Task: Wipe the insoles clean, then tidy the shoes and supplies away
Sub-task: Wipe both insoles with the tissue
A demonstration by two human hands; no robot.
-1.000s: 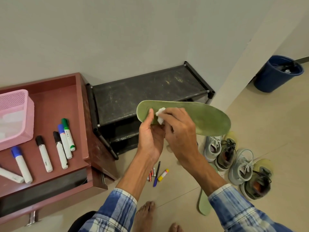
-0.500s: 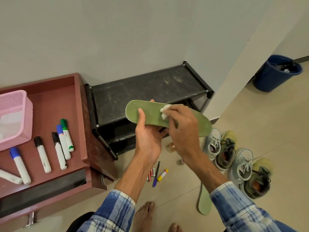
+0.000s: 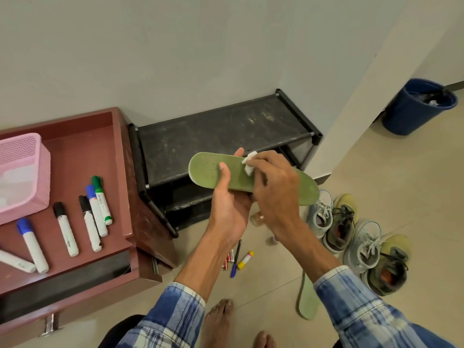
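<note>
1. Locate the green insole (image 3: 206, 169) in mid-air at centre frame, in front of the black shoe rack (image 3: 213, 139), with its long axis running from 10 o'clock to 4 o'clock and its top face toward the camera.
2. Note the left hand (image 3: 229, 209) grasping the insole from below near the 10 o'clock end, thumb laid across the top face, one fingertip showing over the far edge.
3. Note the right hand (image 3: 275, 189) pinching a small white wipe (image 3: 249, 162), wadded and pressed against the top face at 2 o'clock from the left thumb.
4. Expect a light, thin, flexible part, judging by its slim edge. Expect bending under wiping pressure wherever unsupported, chiefly at the free 4 o'clock end. Treat the surface as matt and not slippery; some dark specks show near the 10 o'clock end.
5. Support from below, directly beneath the patch being wiped. Shift the grip along the length as wiping proceeds toward 4 o'clock. Avoid holding by one tip alone.
6. Find the second insole (image 3: 307, 297) flat on the floor at 5 o'clock from the held one, partly hidden by the right sleeve. Lift by the edge near mid-length.
7. Find four sneakers (image 3: 361, 244) in a touching row on the floor at 4 o'clock, laces loose. Judge as light with soft uppers; take each by the heel collar for tidying away.
</note>
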